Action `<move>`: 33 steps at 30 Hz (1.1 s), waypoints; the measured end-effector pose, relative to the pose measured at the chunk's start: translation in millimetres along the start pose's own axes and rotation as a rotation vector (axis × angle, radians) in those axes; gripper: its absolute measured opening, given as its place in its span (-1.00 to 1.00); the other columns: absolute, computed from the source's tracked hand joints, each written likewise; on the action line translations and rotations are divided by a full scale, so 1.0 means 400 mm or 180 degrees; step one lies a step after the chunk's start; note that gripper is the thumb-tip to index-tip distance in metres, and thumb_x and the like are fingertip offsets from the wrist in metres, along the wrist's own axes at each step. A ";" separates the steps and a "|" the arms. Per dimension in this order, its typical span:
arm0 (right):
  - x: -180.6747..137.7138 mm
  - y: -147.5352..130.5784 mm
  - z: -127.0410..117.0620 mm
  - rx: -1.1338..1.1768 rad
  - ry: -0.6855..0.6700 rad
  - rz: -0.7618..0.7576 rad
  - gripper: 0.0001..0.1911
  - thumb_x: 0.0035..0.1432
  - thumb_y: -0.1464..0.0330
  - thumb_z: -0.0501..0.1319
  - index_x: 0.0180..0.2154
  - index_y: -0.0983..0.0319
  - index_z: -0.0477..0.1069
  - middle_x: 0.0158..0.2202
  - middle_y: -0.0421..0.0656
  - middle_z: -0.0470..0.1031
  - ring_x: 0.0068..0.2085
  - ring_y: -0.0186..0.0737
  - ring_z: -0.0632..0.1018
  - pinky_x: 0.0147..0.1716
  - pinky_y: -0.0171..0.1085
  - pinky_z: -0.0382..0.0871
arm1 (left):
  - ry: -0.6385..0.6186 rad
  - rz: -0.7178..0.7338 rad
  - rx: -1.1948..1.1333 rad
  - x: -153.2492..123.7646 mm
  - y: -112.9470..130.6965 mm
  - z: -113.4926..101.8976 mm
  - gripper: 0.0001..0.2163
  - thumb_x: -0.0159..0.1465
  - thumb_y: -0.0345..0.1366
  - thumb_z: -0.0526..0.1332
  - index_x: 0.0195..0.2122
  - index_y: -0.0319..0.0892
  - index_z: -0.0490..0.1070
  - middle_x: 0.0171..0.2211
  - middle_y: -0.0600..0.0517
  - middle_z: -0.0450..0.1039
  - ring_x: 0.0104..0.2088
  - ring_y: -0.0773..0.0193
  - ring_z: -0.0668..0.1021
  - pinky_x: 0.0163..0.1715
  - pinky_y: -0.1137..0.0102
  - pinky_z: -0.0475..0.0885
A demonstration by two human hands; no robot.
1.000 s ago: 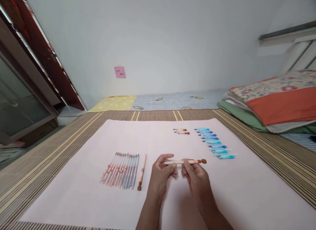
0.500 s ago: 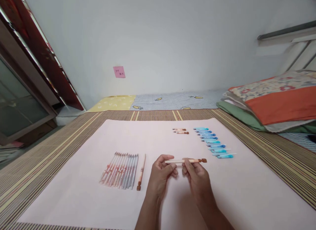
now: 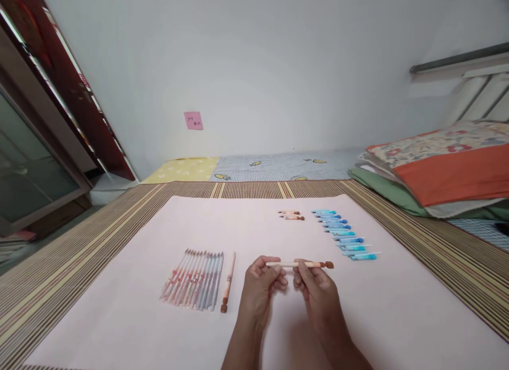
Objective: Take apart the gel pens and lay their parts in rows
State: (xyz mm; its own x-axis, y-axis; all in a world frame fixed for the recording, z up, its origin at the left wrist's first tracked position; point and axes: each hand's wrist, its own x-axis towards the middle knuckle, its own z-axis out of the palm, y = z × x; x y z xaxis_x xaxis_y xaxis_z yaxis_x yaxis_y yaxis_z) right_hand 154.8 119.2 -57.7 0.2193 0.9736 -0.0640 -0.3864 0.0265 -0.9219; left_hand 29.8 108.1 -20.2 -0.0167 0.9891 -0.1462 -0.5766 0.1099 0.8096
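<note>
Both hands hold one cream-and-peach pen [image 3: 289, 264] level above the pale pink sheet [image 3: 131, 285]. My left hand [image 3: 260, 282] pinches its pale left end between thumb and fingers. My right hand [image 3: 316, 285] grips the pen's middle, and the brown shaped top sticks out to the right. Left of my left hand lies a similar pen [image 3: 228, 282], its brown top toward me. Beside it, several slim pens [image 3: 194, 279] with clear barrels lie side by side in a row, tips pointing away.
Several blue pens [image 3: 342, 233] lie in a slanting column at the right. Two peach pens [image 3: 292, 218] with brown tops lie left of them. A striped mat [image 3: 119, 213] surrounds the sheet. Folded bedding [image 3: 449, 174] is piled at the right; a pink note [image 3: 193, 121] sticks to the wall.
The whole scene sits slightly lower in view, as the camera has tilted a little. Both hands keep their hold on the same pen in nearly the same place.
</note>
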 end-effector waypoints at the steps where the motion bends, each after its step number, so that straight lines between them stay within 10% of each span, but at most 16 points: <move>1: 0.001 0.001 0.000 -0.0004 -0.0003 0.0002 -0.50 -0.07 -0.04 0.47 -0.35 0.26 0.54 -0.57 -0.23 0.42 -0.49 -0.28 0.40 -0.47 -0.27 0.30 | 0.0068 0.0014 0.0011 0.001 -0.002 -0.001 -0.53 -0.12 -0.07 0.59 -0.38 -0.24 0.43 -0.55 0.03 0.52 -0.61 0.38 0.48 -0.58 0.49 0.35; 6: 0.004 0.010 -0.002 -0.0010 0.0072 -0.0080 -0.47 -0.12 -0.03 0.50 -0.28 0.26 0.58 -0.47 -0.17 0.52 -0.46 -0.26 0.45 -0.43 -0.25 0.35 | 0.0339 -0.0080 0.0327 0.010 -0.012 -0.010 -0.47 -0.03 0.16 0.48 -0.54 -0.20 0.32 -0.69 0.09 0.38 -0.76 0.48 0.32 -0.74 0.54 0.03; 21: 0.011 -0.019 -0.005 0.0828 0.0065 0.0241 -0.55 -0.10 0.06 0.53 -0.26 0.24 0.62 -0.30 -0.12 0.58 -0.35 -0.24 0.52 -0.40 -0.28 0.43 | 0.0559 -0.0451 -0.0023 0.027 -0.020 -0.032 -0.51 -0.15 -0.02 0.58 -0.55 -0.24 0.35 -0.66 0.09 0.40 -0.73 0.49 0.36 -0.75 0.59 0.08; 33: 0.015 -0.018 0.002 0.1036 -0.0506 0.1077 -0.61 -0.15 0.14 0.58 -0.37 0.26 0.58 -0.37 -0.19 0.52 -0.46 -0.42 0.40 -0.50 -0.41 0.33 | 0.0960 -0.0698 -0.1205 0.041 -0.011 -0.023 -0.74 0.40 -0.40 0.23 -0.46 -0.36 0.45 -0.62 0.03 0.43 -0.69 0.49 0.43 -0.69 0.65 0.32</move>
State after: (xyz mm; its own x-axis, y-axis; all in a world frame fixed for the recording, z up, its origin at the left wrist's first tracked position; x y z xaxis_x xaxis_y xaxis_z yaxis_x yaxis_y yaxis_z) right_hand 158.1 125.1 -50.9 -0.0963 0.9617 -0.2566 -0.6776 -0.2521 -0.6909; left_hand 24.5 123.1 -31.4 -0.0646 0.8687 -0.4911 -0.8466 0.2128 0.4878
